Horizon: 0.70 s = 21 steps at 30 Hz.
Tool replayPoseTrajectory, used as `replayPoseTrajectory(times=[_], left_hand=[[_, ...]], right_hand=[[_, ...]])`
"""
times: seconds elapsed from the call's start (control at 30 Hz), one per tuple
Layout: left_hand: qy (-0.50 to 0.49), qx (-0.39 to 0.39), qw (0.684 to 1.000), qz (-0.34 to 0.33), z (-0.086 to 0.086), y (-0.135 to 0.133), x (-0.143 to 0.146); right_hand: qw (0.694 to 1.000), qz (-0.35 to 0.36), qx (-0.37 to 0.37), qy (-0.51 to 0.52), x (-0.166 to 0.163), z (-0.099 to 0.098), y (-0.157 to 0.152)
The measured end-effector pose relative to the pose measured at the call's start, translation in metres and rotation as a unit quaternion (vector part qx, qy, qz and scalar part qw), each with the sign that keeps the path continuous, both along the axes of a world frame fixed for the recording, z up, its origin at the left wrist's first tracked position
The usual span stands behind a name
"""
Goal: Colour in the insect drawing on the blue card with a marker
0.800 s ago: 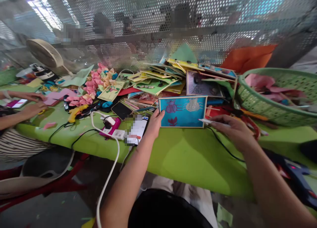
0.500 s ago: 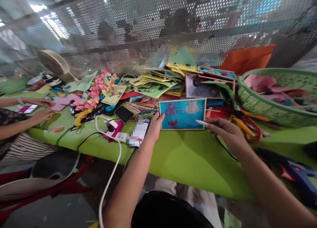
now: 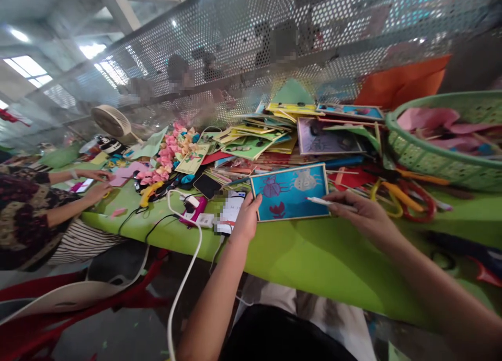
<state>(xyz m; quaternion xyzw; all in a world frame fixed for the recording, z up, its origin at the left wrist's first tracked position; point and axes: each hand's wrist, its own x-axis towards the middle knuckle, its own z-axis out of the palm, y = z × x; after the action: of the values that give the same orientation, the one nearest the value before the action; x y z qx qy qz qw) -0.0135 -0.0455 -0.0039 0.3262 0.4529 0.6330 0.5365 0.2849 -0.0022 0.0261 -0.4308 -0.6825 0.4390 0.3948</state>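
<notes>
A blue card [image 3: 291,192] with insect drawings and a wooden-stick frame lies on the green table [image 3: 314,251]. My left hand [image 3: 245,220] grips its left edge, thumb on top. My right hand [image 3: 363,214] holds a thin white pen [image 3: 325,202], its tip resting over the card's right lower part. A phone [image 3: 229,214] lies just left of my left hand.
A heap of framed paper cards [image 3: 274,133] is piled behind the blue card. A green basket [image 3: 431,151] with pink paper stands at right, scissors [image 3: 403,196] in front of it. Cables, a white charger [image 3: 198,220] and paper flowers [image 3: 168,151] lie at left, where another person's hands [image 3: 94,185] work.
My right hand has moved left, bringing the pen tip from the card's right edge onto the card. The view has tilted upward and turned slightly left.
</notes>
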Motion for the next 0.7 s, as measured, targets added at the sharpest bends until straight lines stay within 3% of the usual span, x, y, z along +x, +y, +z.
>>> replayPoseTrajectory(times=[0.17, 0.7], left_hand=[[0.023, 0.002, 1.0, 0.005, -0.0025, -0.002, -0.0002], [0.028, -0.016, 0.999, 0.006, 0.0004, -0.0035, -0.0008]], right_hand=[[0.997, -0.014, 0.06, -0.045, -0.0008, -0.0007, 0.0007], [0.995, -0.041, 0.06, -0.074, 0.0016, -0.0054, 0.0035]])
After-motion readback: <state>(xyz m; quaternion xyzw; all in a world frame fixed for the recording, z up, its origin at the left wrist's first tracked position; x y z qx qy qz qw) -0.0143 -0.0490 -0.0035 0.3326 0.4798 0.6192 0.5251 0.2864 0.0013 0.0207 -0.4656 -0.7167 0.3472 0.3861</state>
